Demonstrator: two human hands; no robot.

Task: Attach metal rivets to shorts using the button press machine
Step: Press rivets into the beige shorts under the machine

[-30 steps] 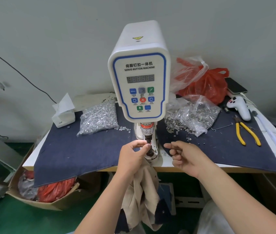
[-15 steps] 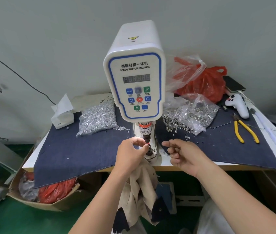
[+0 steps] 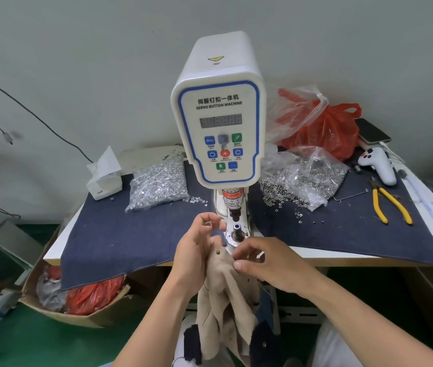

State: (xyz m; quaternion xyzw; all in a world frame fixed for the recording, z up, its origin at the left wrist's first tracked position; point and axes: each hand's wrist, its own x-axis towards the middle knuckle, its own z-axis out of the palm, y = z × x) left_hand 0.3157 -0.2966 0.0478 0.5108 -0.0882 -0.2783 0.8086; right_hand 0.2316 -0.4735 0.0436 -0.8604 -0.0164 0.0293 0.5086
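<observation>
The white servo button machine stands at the table's front middle, its lower die post bare. Beige shorts hang below the table edge, just in front of the die. A brass rivet sits in the top corner of the fabric. My left hand holds the shorts' left edge, fingers curled, index and thumb raised near the die. My right hand pinches the fabric's upper right edge with curled fingers.
A bag of silver rivets lies left of the machine, a bag of ring parts right of it, on a navy cloth. Yellow pliers, a white controller, a phone and red bags sit at right. A tissue box is at left.
My left hand came off the die and dropped with the shorts toward me. My right hand moved in left and took hold of the fabric. The rivet now shows on the cloth.
</observation>
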